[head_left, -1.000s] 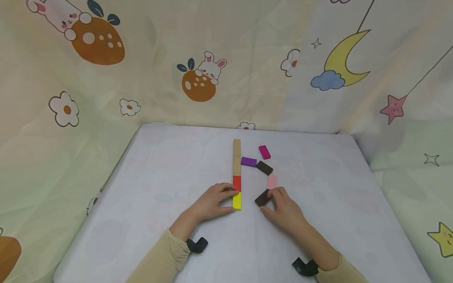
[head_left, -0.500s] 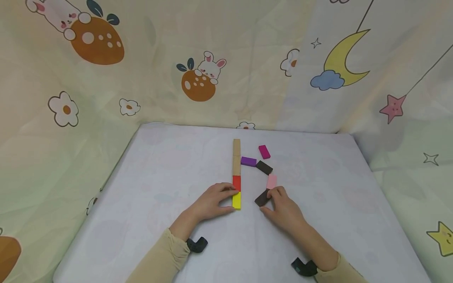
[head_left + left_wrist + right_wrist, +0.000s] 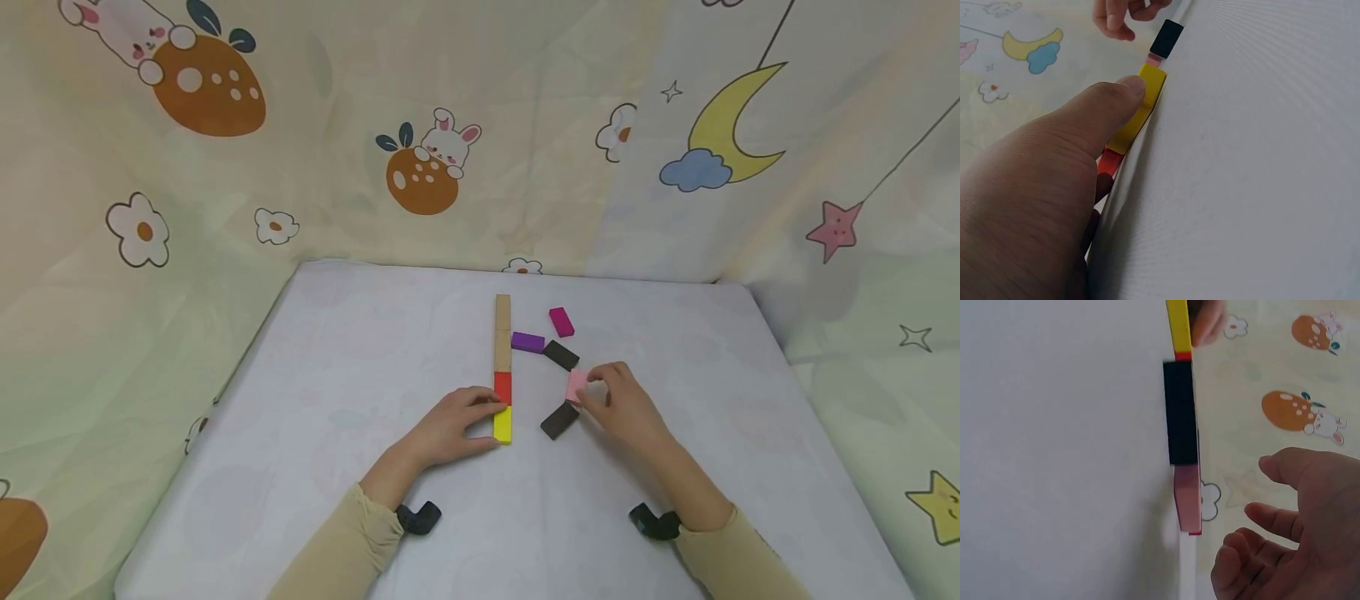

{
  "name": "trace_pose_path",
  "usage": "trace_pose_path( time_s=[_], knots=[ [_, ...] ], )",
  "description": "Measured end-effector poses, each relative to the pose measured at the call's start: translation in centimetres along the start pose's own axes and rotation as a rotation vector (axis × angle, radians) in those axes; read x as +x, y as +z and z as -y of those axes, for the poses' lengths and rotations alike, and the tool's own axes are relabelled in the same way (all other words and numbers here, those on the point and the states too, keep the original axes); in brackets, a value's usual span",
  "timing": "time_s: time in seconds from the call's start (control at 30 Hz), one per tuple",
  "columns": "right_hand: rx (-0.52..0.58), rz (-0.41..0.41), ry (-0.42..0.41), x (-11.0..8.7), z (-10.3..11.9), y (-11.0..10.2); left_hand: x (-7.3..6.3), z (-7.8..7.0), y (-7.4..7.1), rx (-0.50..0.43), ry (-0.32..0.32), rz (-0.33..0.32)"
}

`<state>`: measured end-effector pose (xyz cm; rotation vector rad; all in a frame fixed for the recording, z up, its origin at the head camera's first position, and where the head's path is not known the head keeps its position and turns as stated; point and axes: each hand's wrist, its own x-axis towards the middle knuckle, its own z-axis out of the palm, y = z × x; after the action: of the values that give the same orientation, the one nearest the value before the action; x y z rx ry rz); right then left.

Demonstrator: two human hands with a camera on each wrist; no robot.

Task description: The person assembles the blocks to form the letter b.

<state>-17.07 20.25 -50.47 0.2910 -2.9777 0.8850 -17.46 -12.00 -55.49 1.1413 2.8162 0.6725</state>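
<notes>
My left hand (image 3: 450, 425) holds the yellow block (image 3: 502, 427) at the near end of a straight row. Its thumb lies along the yellow block (image 3: 1138, 112) in the left wrist view, and other fingers reach to the red block (image 3: 502, 388). Two plain wooden blocks (image 3: 502, 333) continue the row away from me. The right hand (image 3: 626, 408) hovers beside the pink block (image 3: 576, 386), overlapping its edge in the head view. In the right wrist view that hand (image 3: 1310, 519) is apart from the blocks, fingers loosely bent. A dark block (image 3: 560, 420) lies slanted at the pink one's near end.
A purple block (image 3: 528, 342) runs from the wooden row to another dark block (image 3: 561, 355), which leads toward the pink one. One magenta block (image 3: 561, 322) lies separately behind them. The white table (image 3: 315, 350) backs onto a printed cloth (image 3: 315, 125).
My right hand has let go of the near dark block and moved up and right, beside the pink block. The left hand and the blocks have stayed in place.
</notes>
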Motion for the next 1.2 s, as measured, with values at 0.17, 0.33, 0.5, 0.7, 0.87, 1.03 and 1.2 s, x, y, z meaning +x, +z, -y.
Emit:
trace_pose_path(
  time_s=[0.17,0.33,0.5,0.7,0.87,1.03,1.2],
  knots=[
    [0.041,0.057,0.028,3.7,-2.0,-1.7,0.0,0.1,0.0,-0.007,0.009,-0.011],
    [0.056,0.13,0.067,7.1,-3.0,-2.6,0.0,0.1,0.0,-0.002,0.014,-0.018],
    [0.054,0.187,0.1,9.8,-3.4,-2.5,0.0,0.0,0.0,-0.01,0.01,-0.012],
    [0.032,0.203,0.097,12.3,-3.5,-1.8,0.0,0.0,0.0,-0.009,0.007,-0.004],
    [0.042,0.216,0.14,14.0,-2.9,-0.9,-0.1,0.1,0.0,-0.003,0.004,-0.013],
    [0.018,0.219,0.152,15.1,-2.9,0.0,-0.1,0.1,0.1,-0.014,0.01,-0.015],
    [-0.008,0.199,0.105,15.2,-3.3,0.3,0.0,0.1,0.1,-0.01,0.017,-0.023]
  ],
)
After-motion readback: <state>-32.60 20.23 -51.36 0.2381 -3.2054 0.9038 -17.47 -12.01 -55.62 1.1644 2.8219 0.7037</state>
